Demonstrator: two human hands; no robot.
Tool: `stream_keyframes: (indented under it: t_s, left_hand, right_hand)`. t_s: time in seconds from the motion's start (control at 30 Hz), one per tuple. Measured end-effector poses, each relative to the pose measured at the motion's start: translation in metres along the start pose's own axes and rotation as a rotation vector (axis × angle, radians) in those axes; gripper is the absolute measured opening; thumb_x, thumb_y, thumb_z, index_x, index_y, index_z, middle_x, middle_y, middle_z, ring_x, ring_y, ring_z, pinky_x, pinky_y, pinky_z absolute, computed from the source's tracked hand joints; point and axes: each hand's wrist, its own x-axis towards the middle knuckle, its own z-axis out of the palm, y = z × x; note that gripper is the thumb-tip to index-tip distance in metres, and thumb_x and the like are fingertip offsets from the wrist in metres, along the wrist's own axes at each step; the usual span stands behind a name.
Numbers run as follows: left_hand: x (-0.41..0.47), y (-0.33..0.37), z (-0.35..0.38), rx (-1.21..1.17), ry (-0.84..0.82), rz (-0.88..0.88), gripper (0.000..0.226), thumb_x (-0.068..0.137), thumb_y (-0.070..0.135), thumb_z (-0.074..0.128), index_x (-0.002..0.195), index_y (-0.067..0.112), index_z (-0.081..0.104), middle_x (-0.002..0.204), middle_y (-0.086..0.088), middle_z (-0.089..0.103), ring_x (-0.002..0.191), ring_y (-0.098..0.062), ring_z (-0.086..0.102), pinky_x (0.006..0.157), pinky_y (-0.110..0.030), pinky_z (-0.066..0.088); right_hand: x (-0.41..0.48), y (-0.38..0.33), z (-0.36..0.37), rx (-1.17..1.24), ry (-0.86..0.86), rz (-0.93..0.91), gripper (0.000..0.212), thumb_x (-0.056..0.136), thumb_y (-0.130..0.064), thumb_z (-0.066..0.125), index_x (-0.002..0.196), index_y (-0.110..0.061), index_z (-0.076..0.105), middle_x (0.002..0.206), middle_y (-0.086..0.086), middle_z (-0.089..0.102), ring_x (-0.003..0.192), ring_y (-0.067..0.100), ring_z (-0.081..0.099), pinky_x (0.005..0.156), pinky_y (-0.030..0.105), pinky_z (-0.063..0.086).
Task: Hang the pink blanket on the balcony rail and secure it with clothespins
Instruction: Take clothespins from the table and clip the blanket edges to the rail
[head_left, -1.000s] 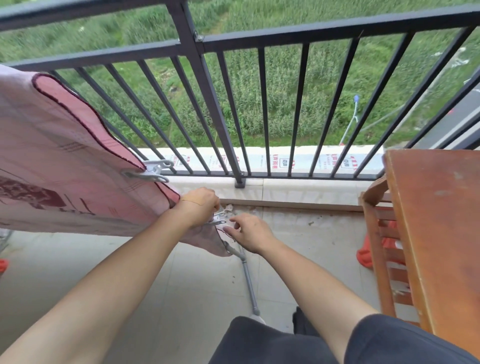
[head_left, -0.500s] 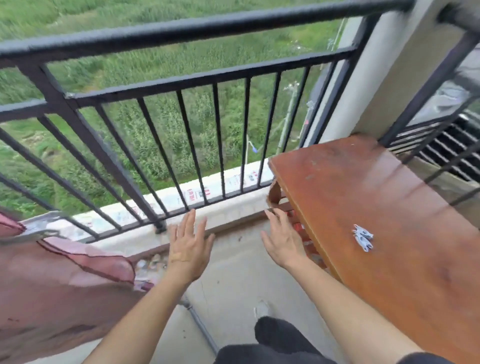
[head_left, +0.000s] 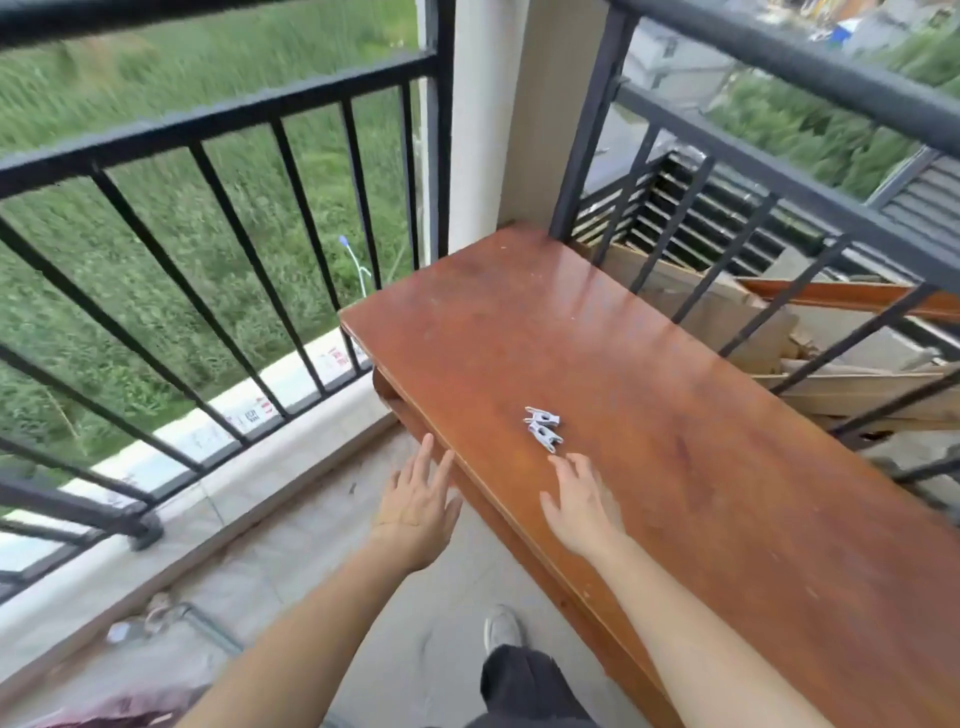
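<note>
Two silver clothespins (head_left: 542, 429) lie side by side on a reddish-brown wooden table (head_left: 701, 467). My right hand (head_left: 584, 501) hovers over the table with its fingers spread, the fingertips just short of the clothespins. My left hand (head_left: 420, 506) is open too, held beside the table's left edge over the floor. Only a small corner of the pink blanket (head_left: 130, 709) shows at the bottom left. The black balcony rail (head_left: 218, 119) runs across the upper left.
A second black railing (head_left: 779, 202) stands behind the table, with boards and cardboard beyond it. A pale pillar (head_left: 488, 119) fills the corner. My shoe (head_left: 501, 629) and dark trouser leg are on the tiled floor below the table's edge.
The view has swung right, away from the blanket. Both hands let go of the blanket's clip and moved to the table, the right one closing in on the clothespins.
</note>
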Motion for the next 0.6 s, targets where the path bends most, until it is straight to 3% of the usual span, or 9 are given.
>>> stream_keyframes:
  t_s: [0.13,0.23,0.43,0.47,0.53,0.6]
  left_hand:
    - [0.035,0.024,0.027,-0.005,-0.116,-0.034,0.071,0.1,0.043,0.037,0.157,0.023,0.001,0.163,-0.01,-0.018,0.148,-0.034,0.013,0.115,-0.045,0.025]
    - [0.065,0.037,0.053,0.012,-0.2,-0.04,0.077,0.098,0.04,0.042,0.157,0.023,-0.003,0.161,-0.011,-0.024,0.15,-0.033,0.002,0.112,-0.045,0.028]
    - [0.095,0.044,0.105,0.001,-0.406,-0.086,0.071,0.099,0.029,0.039,0.157,0.027,-0.002,0.161,-0.003,-0.028,0.151,-0.025,-0.012,0.116,-0.046,0.022]
    - [0.095,0.044,0.112,0.007,-0.456,-0.087,0.07,0.098,0.025,0.037,0.157,0.028,-0.001,0.161,-0.002,-0.027,0.151,-0.025,-0.011,0.116,-0.046,0.021]
    - [0.092,0.043,0.119,0.007,-0.528,-0.1,0.071,0.097,0.019,0.036,0.157,0.028,-0.001,0.162,0.0,-0.026,0.151,-0.025,-0.011,0.118,-0.046,0.021]
    - [0.092,0.044,0.117,-0.007,-0.545,-0.118,0.069,0.098,0.018,0.036,0.157,0.027,0.002,0.163,0.001,-0.021,0.151,-0.025,-0.011,0.12,-0.047,0.018]
  right_hand:
    - [0.036,0.021,0.008,0.048,-0.054,-0.007,0.059,0.096,-0.035,0.05,0.15,-0.021,0.029,0.148,0.005,0.032,0.131,0.028,0.045,0.103,0.04,0.042]
    - [0.072,0.038,0.021,0.071,-0.086,0.011,0.063,0.097,-0.031,0.049,0.153,-0.027,0.02,0.157,0.009,0.02,0.134,0.032,0.042,0.103,0.042,0.041]
    - [0.133,0.068,0.063,-0.053,-0.241,-0.162,0.062,0.1,-0.031,0.046,0.155,-0.035,0.017,0.165,0.009,-0.001,0.148,0.032,0.017,0.113,0.046,0.03]
    - [0.138,0.072,0.067,-0.07,-0.25,-0.186,0.059,0.1,-0.032,0.047,0.154,-0.032,0.023,0.165,0.009,0.003,0.148,0.032,0.017,0.114,0.046,0.029]
    - [0.143,0.077,0.073,-0.045,-0.193,-0.214,0.046,0.097,-0.03,0.055,0.143,-0.024,0.049,0.156,0.01,0.03,0.138,0.033,0.034,0.11,0.047,0.038]
    - [0.144,0.08,0.073,0.062,-0.089,-0.223,0.023,0.092,-0.021,0.065,0.114,-0.016,0.072,0.127,0.008,0.056,0.11,0.033,0.054,0.091,0.047,0.051]
